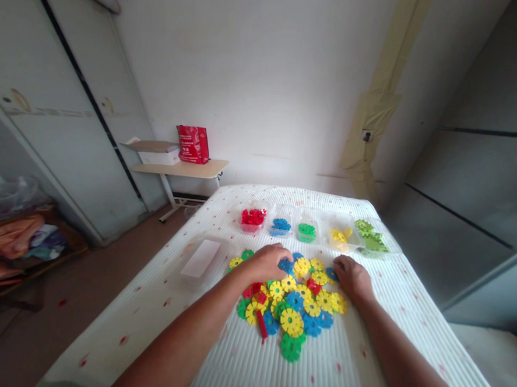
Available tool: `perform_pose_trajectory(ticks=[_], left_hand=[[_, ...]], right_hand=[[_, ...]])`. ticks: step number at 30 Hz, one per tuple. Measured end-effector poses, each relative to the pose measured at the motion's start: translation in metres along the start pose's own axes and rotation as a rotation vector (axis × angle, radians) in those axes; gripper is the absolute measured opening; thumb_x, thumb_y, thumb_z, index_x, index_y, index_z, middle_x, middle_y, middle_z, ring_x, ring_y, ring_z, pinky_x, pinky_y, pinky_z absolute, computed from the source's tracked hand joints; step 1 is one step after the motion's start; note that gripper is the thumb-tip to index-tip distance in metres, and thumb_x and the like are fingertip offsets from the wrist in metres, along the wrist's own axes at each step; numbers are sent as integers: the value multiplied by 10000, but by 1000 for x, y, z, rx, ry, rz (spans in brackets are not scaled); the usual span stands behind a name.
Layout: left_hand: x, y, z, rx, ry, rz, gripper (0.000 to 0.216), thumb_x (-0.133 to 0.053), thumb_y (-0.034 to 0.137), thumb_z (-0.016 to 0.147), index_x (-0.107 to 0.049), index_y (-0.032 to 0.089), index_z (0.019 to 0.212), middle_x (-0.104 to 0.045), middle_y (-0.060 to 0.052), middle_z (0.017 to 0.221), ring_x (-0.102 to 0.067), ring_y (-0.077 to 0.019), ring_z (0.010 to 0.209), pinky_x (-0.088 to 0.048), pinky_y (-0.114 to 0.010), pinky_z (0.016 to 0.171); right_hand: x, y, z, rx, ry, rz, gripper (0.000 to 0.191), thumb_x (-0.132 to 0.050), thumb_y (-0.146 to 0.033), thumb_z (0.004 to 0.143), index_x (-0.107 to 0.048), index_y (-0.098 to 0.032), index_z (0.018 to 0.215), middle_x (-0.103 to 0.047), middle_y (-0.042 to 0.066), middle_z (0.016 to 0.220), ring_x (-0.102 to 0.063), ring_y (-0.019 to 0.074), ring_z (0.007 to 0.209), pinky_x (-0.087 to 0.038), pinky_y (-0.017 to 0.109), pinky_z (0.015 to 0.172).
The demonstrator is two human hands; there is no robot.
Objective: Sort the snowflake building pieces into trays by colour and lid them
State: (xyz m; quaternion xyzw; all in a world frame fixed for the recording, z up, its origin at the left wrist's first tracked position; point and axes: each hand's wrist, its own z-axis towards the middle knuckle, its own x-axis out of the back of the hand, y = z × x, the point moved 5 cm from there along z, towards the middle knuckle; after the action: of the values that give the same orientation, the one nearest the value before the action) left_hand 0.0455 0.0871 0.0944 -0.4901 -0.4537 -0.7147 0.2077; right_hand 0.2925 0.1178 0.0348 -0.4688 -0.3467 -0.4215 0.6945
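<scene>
A loose heap of notched plastic snowflake discs in yellow, blue and green, with a few red pieces, lies mid-table; a large yellow disc [291,321] is at its front. My left hand [268,263] reaches over the heap's far left side, its fingers closed at a blue snowflake disc [285,265]. At the far right edge, my right hand [355,277] is curled, fingertips beside another blue disc [331,274]; what it grips is hidden. A red bar-shaped piece [261,324] and a green disc [291,348] lie at the near side.
Along the back stand clear tubs of red pieces [253,217], blue discs [280,226], green discs [307,231], yellow discs [340,236] and light-green pieces [372,236]. A clear plastic box [199,261] sits left. A side table [199,168] holds a red bag [193,144].
</scene>
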Motion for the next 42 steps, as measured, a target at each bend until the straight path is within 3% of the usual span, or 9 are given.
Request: perform_pose_trajectory(ticks=[4, 7, 12, 15, 21, 27, 32, 37, 42], left_hand=[[38, -21, 35, 197, 232, 94, 350, -633, 201, 646, -636, 227, 994, -608, -3, 984, -582, -146, 899, -449, -202, 793], [58, -30, 64, 290, 348, 134, 425, -607, 211, 697, -569, 234, 1120, -571, -30, 1084, -557, -163, 1004, -430, -231, 871], [57, -33, 77, 347, 417, 168, 433, -589, 228, 746, -528, 255, 1174, -541, -40, 1152, -524, -184, 1076, -402, -277, 933], [45, -29, 55, 319, 425, 154, 323, -544, 223, 786, -573, 247, 1107, -578, -24, 1106, -542, -158, 1034, -407, -259, 931], [17, -17, -25, 244, 462, 68, 236, -460, 162, 809, -621, 217, 972, -620, -23, 998, -557, -146, 972, -427, -256, 910], [-16, -21, -83, 311, 400, 132, 292, -452, 292, 841, -586, 229, 1092, -574, -67, 1168, -496, -203, 1120, -383, -346, 994], [-34, -25, -99, 341, 412, 250, 353, -440, 344, 855, -556, 219, 1164, -525, -102, 1259, -442, -246, 1196, -345, -422, 1016], [-43, -18, -101, 321, 463, 343, 352, -405, 345, 880, -554, 218, 1173, -508, -115, 1288, -429, -274, 1212, -305, -528, 1008], [-45, -21, -102, 309, 539, 358, 365, -398, 354, 885, -557, 185, 1166, -509, -134, 1276, -445, -275, 1197, -353, -513, 980]], right_hand=[[0, 0, 0, -5, -7, -23, 189, -427, -283, 809, -600, -212, 782, -650, 26, 818, -564, 147, 704, -352, 231, 592], [1, 0, 0, -5, -6, -13, 184, -428, -284, 808, -598, -218, 784, -650, 22, 829, -573, 146, 718, -359, 228, 601], [1, 1, 0, -4, 1, 24, 182, -428, -284, 805, -598, -221, 788, -653, 18, 822, -575, 148, 717, -373, 233, 620], [0, 2, 0, 0, 3, 30, 184, -429, -283, 806, -601, -222, 782, -659, 21, 834, -576, 149, 722, -373, 233, 618], [0, 1, 1, -7, -10, 17, 176, -434, -283, 805, -599, -227, 784, -661, 18, 837, -587, 148, 733, -374, 224, 614], [4, 0, 0, -38, -15, 35, 188, -432, -295, 803, -606, -225, 794, -666, 19, 836, -598, 157, 736, -393, 236, 636], [10, -10, 2, -43, -38, 36, 209, -457, -329, 800, -633, -224, 837, -666, 27, 870, -600, 161, 756, -407, 241, 641], [4, -34, 8, 49, -152, -32, 315, -528, -405, 781, -639, -211, 1003, -655, 49, 878, -590, 175, 813, -425, 263, 716], [-5, -51, 14, 67, -269, -196, 419, -576, -457, 744, -617, -240, 1100, -619, 78, 1004, -576, 213, 900, -414, 293, 721]])
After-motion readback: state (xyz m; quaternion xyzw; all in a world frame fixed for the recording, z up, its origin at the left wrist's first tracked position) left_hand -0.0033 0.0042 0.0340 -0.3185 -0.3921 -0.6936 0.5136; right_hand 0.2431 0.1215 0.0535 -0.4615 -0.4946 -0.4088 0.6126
